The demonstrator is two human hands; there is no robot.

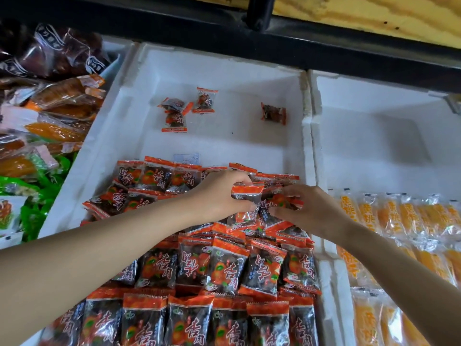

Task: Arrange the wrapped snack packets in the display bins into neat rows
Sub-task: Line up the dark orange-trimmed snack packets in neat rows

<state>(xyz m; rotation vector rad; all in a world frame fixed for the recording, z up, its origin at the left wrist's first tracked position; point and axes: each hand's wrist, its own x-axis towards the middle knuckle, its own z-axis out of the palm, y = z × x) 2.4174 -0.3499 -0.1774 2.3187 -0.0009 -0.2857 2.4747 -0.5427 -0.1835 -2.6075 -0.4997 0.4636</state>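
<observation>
A wide white foam bin (129, 96), rectangular with thick, grainy, chipped walls, fills the middle of the view. Just beside it on the right stands a second foam bin (374, 108) of the same material. The near half of the middle bin holds glossy snack packets (224, 268): flat, pillow-shaped clear film with orange crimped ends and dark contents, set in overlapping rows. Long yellow packets (409, 216) lie side by side in the right bin, and a mixed heap (50, 116) of crinkled wrappers sits to the left. The left hand (219, 196) curls round a single packet (245, 196), held upright above the pile. The right hand (314, 208) pinches a crumpled packet (284, 204) on the pile's far edge. Four loose packets (174, 116) lie on the bare far floor.
</observation>
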